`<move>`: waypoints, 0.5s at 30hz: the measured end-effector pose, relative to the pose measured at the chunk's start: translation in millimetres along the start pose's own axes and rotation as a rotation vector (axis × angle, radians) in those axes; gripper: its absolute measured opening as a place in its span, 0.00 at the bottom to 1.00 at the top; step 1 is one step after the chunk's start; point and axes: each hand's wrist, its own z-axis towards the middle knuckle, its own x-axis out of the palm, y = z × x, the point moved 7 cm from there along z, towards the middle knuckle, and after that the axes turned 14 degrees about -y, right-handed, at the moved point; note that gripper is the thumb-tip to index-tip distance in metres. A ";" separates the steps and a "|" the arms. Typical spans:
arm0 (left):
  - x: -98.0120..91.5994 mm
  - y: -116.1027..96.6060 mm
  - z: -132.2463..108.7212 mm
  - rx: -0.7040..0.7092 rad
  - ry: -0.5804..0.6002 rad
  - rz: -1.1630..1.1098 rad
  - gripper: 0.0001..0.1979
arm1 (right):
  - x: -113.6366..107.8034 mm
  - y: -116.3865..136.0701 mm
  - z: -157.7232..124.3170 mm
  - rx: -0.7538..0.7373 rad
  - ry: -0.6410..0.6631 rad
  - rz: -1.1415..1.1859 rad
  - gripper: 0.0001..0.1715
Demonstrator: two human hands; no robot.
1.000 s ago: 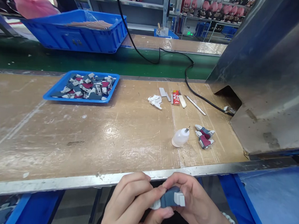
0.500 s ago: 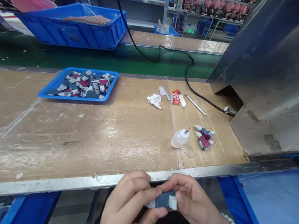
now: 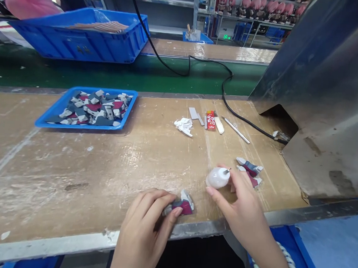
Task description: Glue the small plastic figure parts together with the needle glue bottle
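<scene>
Blue plastic crate (image 3: pixel 72 42) on green conveyor belt (image 3: pixel 49 71); black cable (image 3: pixel 207 66) running to steel housing (image 3: pixel 317 98); pink-haired figures (image 3: pixel 259 9) on far shelves.

Gap btwn tray (image 3: pixel 85 126) & bottle (image 3: pixel 217 178); steel hood (image 3: pixel 326 98) blocks R.

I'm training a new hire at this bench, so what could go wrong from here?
The white squeeze bottle in the right hand has a metal needle tip close to the fingers, so it might prick them or drip onto the painted figure parts beside it. The blue-and-maroon part under the left hand sits near the table's metal front edge and might slip off.
</scene>
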 end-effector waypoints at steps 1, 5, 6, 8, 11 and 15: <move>0.2 -1.3 -0.3 0.008 -0.011 -0.021 0.06 | 3.9 1.2 0.6 0.007 0.029 -0.001 0.24; 1.6 -8.8 -3.9 0.059 -0.016 -0.108 0.09 | 8.8 -2.5 -5.7 0.053 0.097 0.068 0.19; 1.2 -9.9 -5.4 0.062 -0.022 -0.116 0.10 | 7.6 -5.0 -9.3 0.061 0.105 0.097 0.19; -1.6 -11.0 -8.7 0.056 -0.051 -0.128 0.11 | 3.6 -13.0 -18.5 0.120 0.116 0.174 0.22; -5.4 -12.8 -13.0 0.063 -0.049 -0.142 0.13 | -2.7 -21.0 -33.1 0.237 0.123 0.290 0.29; -7.4 -16.1 -17.2 0.132 0.024 -0.118 0.15 | -14.4 -13.0 -42.0 0.323 0.013 0.501 0.26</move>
